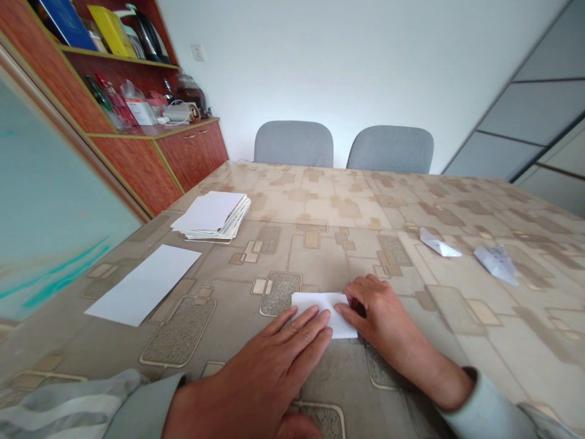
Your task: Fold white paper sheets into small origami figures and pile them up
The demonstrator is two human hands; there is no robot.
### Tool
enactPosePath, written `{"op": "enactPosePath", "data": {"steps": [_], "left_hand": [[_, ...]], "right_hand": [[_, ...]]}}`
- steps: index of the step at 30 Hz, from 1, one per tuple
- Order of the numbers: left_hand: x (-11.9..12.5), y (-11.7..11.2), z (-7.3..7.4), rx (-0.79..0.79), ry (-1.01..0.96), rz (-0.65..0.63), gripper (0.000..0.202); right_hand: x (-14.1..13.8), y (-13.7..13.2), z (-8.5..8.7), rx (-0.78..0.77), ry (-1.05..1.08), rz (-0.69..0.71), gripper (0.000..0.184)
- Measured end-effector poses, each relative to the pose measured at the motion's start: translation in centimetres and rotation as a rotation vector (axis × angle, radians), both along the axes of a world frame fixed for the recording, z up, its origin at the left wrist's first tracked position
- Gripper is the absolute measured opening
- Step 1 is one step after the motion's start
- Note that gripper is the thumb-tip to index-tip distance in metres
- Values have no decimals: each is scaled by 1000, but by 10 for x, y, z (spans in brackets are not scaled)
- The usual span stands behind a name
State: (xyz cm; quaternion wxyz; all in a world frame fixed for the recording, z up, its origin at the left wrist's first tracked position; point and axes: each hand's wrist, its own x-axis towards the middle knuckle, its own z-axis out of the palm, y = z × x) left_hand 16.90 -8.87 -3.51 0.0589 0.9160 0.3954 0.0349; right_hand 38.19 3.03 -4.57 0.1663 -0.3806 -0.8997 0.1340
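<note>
Pressing folded white paper rectangle (322, 308) flat on beige patterned bench (315, 201): left hand (260, 372) fingers together atop it, right hand (384, 323) fingers curled over its end; slipping pressure could shift paper, skewing fold.

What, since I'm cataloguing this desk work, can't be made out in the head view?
- White paper: the left hand and right hand cover part of it, hiding any folds there.
- Paper stack: its sheets are too thin to count.
- Crumpled paper piece: too small to make out its shape.
- Blue book: cut off by the top edge.
</note>
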Motion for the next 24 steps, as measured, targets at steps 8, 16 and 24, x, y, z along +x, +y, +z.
{"op": "enactPosePath", "data": {"steps": [8,16,24], "left_hand": [[2,-1,0,-28,19,-6,84],[2,-1,0,-44,27,-11,82],[2,-1,4,-28,-42,2,80]], "right_hand": [[0,-4,6,-9,-27,-18,21],[-2,-5,7,0,-70,-36,20],[-3,-5,9,29,-91,-36,18]]}}
